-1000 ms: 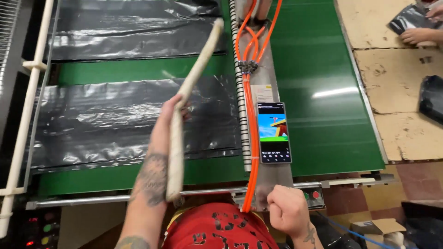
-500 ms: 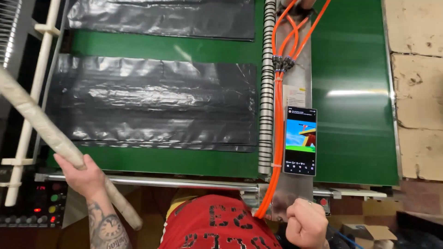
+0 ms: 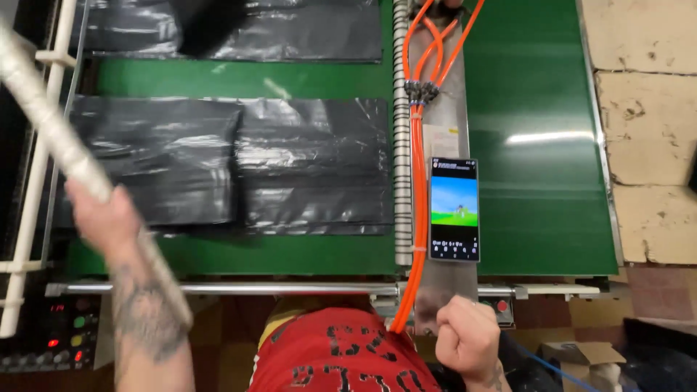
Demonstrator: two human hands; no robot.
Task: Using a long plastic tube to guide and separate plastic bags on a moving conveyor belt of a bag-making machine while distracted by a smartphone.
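Left hand point(image 3: 105, 218) grip is clamped around a white wrapped stick point(image 3: 51, 131), held slanted over black plastic bags point(image 3: 232, 163) on the green conveyor belt point(image 3: 537, 87). Right hand point(image 3: 468, 337) is a closed fist below the phone point(image 3: 454, 209), holding nothing visible.

Glossy, crinkled black plastic bags point(image 3: 236, 163) | smooth matt green belt point(image 3: 537, 80) | pale, tape-wrapped stick point(image 3: 51, 131), rough-looking | shiny orange plastic hoses point(image 3: 419, 189) | brushed metal rail point(image 3: 239, 289) | glossy glass phone screen point(image 3: 454, 209) | red cloth shirt point(image 3: 341, 356)
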